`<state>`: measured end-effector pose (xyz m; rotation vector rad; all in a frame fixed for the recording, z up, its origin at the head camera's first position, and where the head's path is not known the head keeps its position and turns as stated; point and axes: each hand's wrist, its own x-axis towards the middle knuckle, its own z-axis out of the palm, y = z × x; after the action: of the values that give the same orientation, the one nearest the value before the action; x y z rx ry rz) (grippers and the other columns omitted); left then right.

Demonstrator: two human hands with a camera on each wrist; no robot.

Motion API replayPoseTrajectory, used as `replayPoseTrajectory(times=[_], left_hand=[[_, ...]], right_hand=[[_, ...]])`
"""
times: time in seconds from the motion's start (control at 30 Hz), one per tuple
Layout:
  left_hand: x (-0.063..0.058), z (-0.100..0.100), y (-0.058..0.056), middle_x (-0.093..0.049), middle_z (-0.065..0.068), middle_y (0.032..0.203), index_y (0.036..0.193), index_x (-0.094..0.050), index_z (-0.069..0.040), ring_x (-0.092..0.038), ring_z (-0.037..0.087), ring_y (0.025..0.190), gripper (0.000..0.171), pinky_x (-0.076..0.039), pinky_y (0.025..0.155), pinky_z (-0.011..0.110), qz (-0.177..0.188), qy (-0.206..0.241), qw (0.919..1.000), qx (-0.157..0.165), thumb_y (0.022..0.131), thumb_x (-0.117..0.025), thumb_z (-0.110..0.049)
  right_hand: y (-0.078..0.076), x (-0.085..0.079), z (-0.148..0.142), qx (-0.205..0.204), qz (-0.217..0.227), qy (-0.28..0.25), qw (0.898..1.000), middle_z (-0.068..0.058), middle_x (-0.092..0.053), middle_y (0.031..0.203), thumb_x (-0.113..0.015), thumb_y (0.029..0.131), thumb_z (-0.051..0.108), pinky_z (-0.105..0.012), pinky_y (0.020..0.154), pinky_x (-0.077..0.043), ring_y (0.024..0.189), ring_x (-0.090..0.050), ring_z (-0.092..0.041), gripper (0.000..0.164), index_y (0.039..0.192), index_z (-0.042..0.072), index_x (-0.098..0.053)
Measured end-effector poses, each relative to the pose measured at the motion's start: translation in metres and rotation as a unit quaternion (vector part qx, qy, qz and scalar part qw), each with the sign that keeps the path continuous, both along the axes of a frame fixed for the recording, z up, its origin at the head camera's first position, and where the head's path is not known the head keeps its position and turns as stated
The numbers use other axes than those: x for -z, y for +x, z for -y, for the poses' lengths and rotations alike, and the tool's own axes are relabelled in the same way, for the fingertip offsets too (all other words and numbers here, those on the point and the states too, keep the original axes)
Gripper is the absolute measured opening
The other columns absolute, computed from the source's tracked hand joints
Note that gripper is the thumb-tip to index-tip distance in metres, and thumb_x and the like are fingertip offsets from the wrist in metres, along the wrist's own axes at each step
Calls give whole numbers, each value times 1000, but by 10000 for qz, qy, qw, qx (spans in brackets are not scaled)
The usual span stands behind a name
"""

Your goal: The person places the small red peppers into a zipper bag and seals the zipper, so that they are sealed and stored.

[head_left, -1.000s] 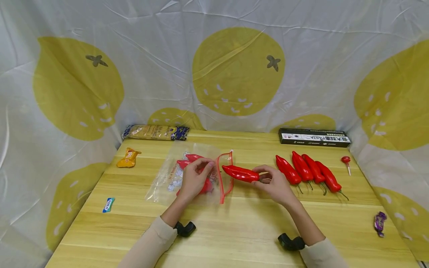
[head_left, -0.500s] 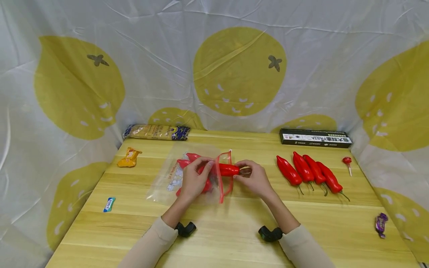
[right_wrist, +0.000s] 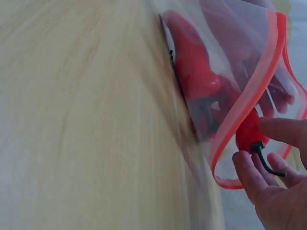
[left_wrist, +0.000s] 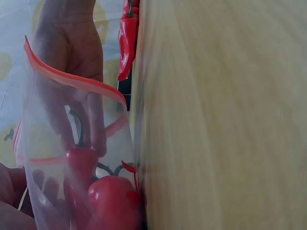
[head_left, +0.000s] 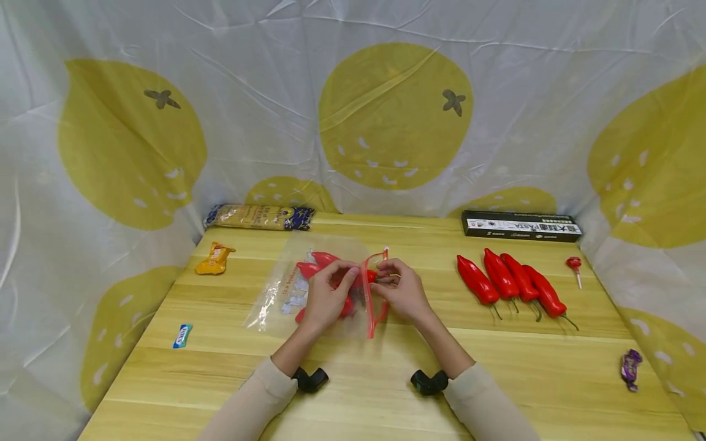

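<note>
A clear zip bag (head_left: 268, 309) with a red-edged mouth lies on the table, its mouth facing right and held apart. Several red chili peppers (left_wrist: 112, 199) are inside it. My left hand (head_left: 328, 297) pinches the upper film of the bag near the mouth. My right hand (head_left: 405, 293) is at the opening, thumb and fingers around the stem end of a red chili pepper (right_wrist: 248, 134). Most of that pepper is inside the bag, stem pointing out. Several more red chili peppers (head_left: 478, 282) lie side by side right of my right hand.
At the back stand a pasta packet (head_left: 256, 217) on the left and a black pasta box (head_left: 521, 226) on the right. An orange wrapped snack (head_left: 215, 258), a small blue-green candy (head_left: 182, 335), a red lollipop (head_left: 574, 263) and a purple candy (head_left: 630, 369) lie toward the sides.
My right hand has moved left, sliding the chili pepper from outside the bag through its mouth. My left hand keeps its pinch on the film.
</note>
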<state>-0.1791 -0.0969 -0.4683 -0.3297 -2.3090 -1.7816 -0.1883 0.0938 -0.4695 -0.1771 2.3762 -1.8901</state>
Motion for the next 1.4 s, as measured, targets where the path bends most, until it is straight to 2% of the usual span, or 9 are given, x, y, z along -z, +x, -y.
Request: replayPoseTrajectory(times=[0.17, 0.23, 0.43, 0.67, 0.87, 1.1, 1.13, 1.27, 1.4], left_hand=[[-10, -1, 5, -72, 4, 100, 106, -71, -14, -69, 16, 93, 16, -55, 77, 23, -26, 185, 9998, -1, 95, -63, -23], [-11, -1, 5, -72, 6, 100, 106, -70, -11, -69, 17, 94, 16, -56, 79, 24, -44, 234, 9997, 26, 95, -64, -20], [4, 4, -4, -72, -5, 100, 104, -70, -24, -68, 11, 95, 16, -55, 81, 22, 79, 249, 9997, 14, 93, -64, -33], [9, 6, -5, -71, -6, 101, 104, -70, -27, -68, 11, 96, 17, -56, 81, 25, 67, 246, 9996, 118, 93, -63, -38], [7, 4, -5, -71, -5, 101, 105, -70, -25, -68, 11, 96, 19, -56, 81, 25, 53, 242, 9996, 107, 93, -63, -39], [5, 1, -2, -72, -1, 99, 104, -70, -22, -70, 22, 93, 20, -57, 73, 25, 67, 318, 9994, 131, 93, -63, -38], [4, 1, -2, -72, -1, 100, 104, -70, -21, -70, 22, 94, 20, -57, 73, 24, 99, 363, 9992, 130, 93, -64, -37], [-13, -1, 7, -72, 4, 101, 106, -70, -13, -69, 27, 96, 19, -55, 76, 23, 212, 448, 9987, 140, 95, -63, -27], [-26, 0, 13, -72, 6, 102, 106, -69, -9, -68, 26, 100, 19, -55, 81, 23, 369, 486, 9981, 127, 96, -63, -23]], right_hand=[[8, 0, -12, -17, -141, 102, 9998, -10, -62, 120, -68, 92, 25, -34, 91, -54, 112, -63, -24, 44, 129, 5, -54], [13, -4, -19, 85, -220, 130, 9996, -14, -62, 122, -61, 97, 31, -39, 96, -53, 114, -62, -27, 42, 129, 5, -53], [32, -17, -36, 163, 4, -217, 9996, -25, -59, 125, -44, 104, 37, -45, 99, -50, 117, -60, -38, 41, 128, 5, -52], [45, -23, -37, -187, 141, -480, 9986, -22, -55, 136, -40, 104, 41, -46, 105, -46, 126, -55, -34, 46, 134, 6, -47], [45, -24, -28, -499, -35, -748, 9959, -24, -46, 144, -33, 106, 43, -50, 108, -40, 133, -46, -39, 54, 142, 3, -38], [34, -21, -9, -1114, -45, -1295, 9853, -23, -40, 149, -25, 106, 48, -56, 113, -32, 139, -38, -39, 61, 147, 4, -31], [33, -21, -6, -1166, -49, -1315, 9844, -22, -41, 149, -24, 106, 49, -55, 113, -32, 139, -38, -38, 60, 147, 5, -31], [30, -21, 0, -1226, -62, -1361, 9831, -23, -41, 148, -25, 106, 46, -55, 112, -34, 139, -39, -38, 59, 146, 3, -31], [31, -22, -10, -934, -152, -1179, 9885, -25, -46, 143, -36, 106, 40, -57, 108, -38, 134, -43, -43, 53, 143, 2, -37]])
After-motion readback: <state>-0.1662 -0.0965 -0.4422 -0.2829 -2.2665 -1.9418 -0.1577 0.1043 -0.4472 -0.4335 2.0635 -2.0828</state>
